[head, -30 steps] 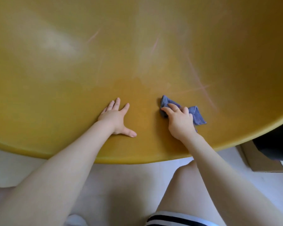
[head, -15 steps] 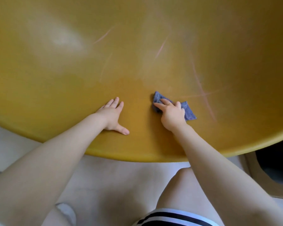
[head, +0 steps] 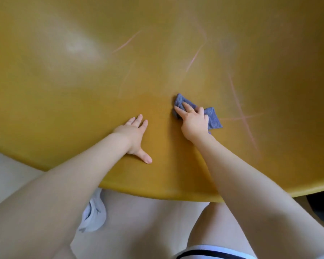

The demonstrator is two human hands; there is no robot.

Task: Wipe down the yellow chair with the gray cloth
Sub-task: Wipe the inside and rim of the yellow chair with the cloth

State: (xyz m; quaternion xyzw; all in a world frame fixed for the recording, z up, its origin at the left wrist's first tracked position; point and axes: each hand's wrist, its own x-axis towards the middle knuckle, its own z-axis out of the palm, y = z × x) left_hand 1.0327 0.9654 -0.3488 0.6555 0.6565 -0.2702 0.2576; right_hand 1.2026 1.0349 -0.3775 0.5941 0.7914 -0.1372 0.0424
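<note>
Shoe (head: 93, 215), white with grey marking, low on the left, on pale floor (head: 13, 176) below the chair's front rim.
Left hand (head: 134, 136): laid palm-down on yellow chair (head: 64, 81), fingers (head: 138, 119) straight and close together, thumb spread out toward the near edge; released, grasping nothing.
Yellow chair: broad glossy curved surface filling the upper two thirds of the view; front rim curving from lower left to lower right; pale glare patch at upper left; several thin pink scratch marks across the middle and right, two of them crossing at the right.
Gray cloth (head: 212, 118): bluish-grey, crumpled, lying on the chair surface just right of centre, well in from the front rim; one end showing beyond the fingertips, the other sticking out to the right of the hand.
Right hand (head: 194, 123): on top of the gray cloth, fingers (head: 187, 107) bent over it and pressing it to the surface; thin ring on one finger.
Bare knee (head: 223, 221) lower right, above striped hem (head: 213, 252) in white and dark.
Dark object (head: 322, 206) at far right edge, below the rim; kind not discernible.
</note>
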